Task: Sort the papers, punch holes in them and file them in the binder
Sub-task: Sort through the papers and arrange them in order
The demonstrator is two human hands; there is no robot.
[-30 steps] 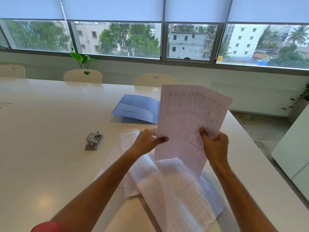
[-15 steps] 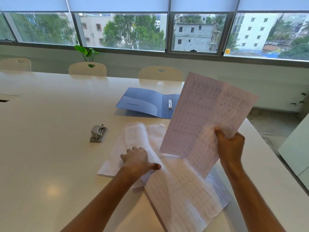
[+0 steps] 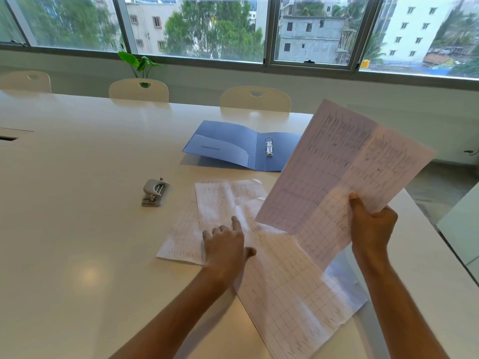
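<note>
The right hand (image 3: 371, 226) pinches a ruled sheet (image 3: 339, 177) by its lower edge, thumb on the near face, holding it tilted above the desk (image 3: 77, 229); the left hand (image 3: 224, 246) rests on the loose papers (image 3: 228, 200) spread flat there, forefinger stretched out, the other fingers loosely bent (gripping nothing); the blue binder (image 3: 233, 146) lies open beyond the papers, its rings (image 3: 269, 146) upright; the grey hole punch (image 3: 154, 192) sits to the papers' left, apart from them.
</note>
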